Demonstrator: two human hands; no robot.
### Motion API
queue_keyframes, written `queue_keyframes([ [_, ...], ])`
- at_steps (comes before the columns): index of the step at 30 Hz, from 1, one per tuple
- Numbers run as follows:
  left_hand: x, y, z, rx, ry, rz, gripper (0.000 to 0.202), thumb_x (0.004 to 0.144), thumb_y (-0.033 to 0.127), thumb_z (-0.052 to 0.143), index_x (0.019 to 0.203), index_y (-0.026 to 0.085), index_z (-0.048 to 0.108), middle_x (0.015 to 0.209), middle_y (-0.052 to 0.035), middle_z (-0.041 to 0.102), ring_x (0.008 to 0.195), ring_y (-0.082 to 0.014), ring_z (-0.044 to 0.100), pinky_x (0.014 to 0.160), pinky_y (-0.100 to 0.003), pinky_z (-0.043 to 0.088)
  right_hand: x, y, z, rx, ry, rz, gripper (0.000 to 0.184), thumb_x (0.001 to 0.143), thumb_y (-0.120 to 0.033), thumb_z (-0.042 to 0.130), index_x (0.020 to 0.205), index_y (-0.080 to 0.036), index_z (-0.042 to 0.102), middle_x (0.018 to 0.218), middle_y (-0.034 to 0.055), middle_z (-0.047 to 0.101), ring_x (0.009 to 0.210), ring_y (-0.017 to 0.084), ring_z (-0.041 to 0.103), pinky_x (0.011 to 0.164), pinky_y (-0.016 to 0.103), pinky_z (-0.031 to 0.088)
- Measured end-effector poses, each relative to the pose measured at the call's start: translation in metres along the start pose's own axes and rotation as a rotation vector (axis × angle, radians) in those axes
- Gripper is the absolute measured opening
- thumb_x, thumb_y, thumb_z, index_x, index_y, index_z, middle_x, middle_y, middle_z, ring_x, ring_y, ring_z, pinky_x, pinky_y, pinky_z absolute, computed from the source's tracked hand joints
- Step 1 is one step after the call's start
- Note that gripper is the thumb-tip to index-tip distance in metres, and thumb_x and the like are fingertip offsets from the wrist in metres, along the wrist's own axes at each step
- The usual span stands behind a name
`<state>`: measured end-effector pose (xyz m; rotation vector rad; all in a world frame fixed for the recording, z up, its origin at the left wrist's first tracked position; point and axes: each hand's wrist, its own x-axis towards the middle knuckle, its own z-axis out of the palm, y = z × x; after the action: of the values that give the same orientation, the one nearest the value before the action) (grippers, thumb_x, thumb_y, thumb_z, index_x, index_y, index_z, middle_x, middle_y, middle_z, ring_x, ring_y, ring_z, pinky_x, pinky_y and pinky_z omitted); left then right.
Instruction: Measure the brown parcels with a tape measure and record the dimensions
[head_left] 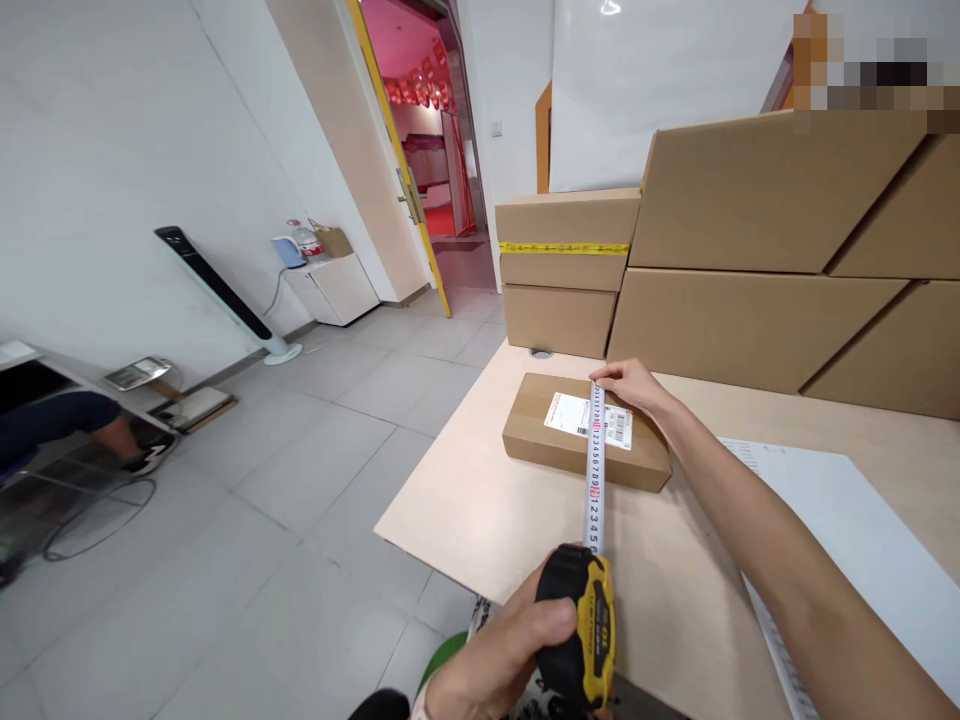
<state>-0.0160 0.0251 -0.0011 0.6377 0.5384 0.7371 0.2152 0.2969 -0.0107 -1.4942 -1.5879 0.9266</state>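
Observation:
My left hand is wrapped round the black and yellow case of a tape measure, just off the table's near edge. From the case the white blade runs out and across the top of a small cardboard box. At the box's far edge, my right hand pinches the end of the blade between thumb and fingers. A white shipping label lies on the box top, partly covered by the blade. The box sits flat on the light wooden table.
Large cardboard boxes stand stacked along the table's back. White paper sheets lie under and beside my right forearm. Left of the table are tiled floor, a tower fan, a floor scale and a seated person's leg.

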Motion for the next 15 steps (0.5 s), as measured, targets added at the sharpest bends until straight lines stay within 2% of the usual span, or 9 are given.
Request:
queue_keyframes([
  [9, -0.0063, 0.0067, 0.0053, 0.038, -0.001, -0.015, 0.064, 0.076, 0.041, 0.071, 0.132, 0.019, 0.049, 0.113, -0.0117, 0.061, 0.097, -0.0234, 0.062, 0.076, -0.031, 0.051, 0.0004, 0.0017, 0.002, 0.019, -0.001, 0.001, 0.013, 0.072, -0.013, 0.066, 0.08, -0.015, 0.076, 0.079, 0.006, 0.076, 0.072, 0.017, 0.067, 0.076, 0.029, 0.052],
  [13, -0.0065, 0.0032, 0.0025, 0.025, 0.031, -0.053, 0.065, 0.076, 0.042, 0.071, 0.133, 0.022, 0.048, 0.106, -0.0093, 0.06, 0.082, -0.0198, 0.062, 0.066, -0.031, 0.051, 0.0001, 0.0016, 0.0011, 0.022, -0.009, 0.004, 0.012, 0.072, -0.014, 0.067, 0.079, -0.016, 0.076, 0.079, 0.0058, 0.075, 0.072, 0.017, 0.067, 0.076, 0.029, 0.052],
  [15, -0.0065, 0.0024, 0.0016, 0.013, 0.038, -0.058, 0.065, 0.075, 0.042, 0.072, 0.132, 0.024, 0.048, 0.105, -0.0083, 0.059, 0.081, -0.019, 0.061, 0.066, -0.031, 0.05, -0.0001, 0.0013, 0.0006, 0.023, -0.014, 0.003, 0.011, 0.072, -0.014, 0.067, 0.079, -0.016, 0.076, 0.079, 0.0055, 0.076, 0.073, 0.017, 0.067, 0.076, 0.028, 0.052],
])
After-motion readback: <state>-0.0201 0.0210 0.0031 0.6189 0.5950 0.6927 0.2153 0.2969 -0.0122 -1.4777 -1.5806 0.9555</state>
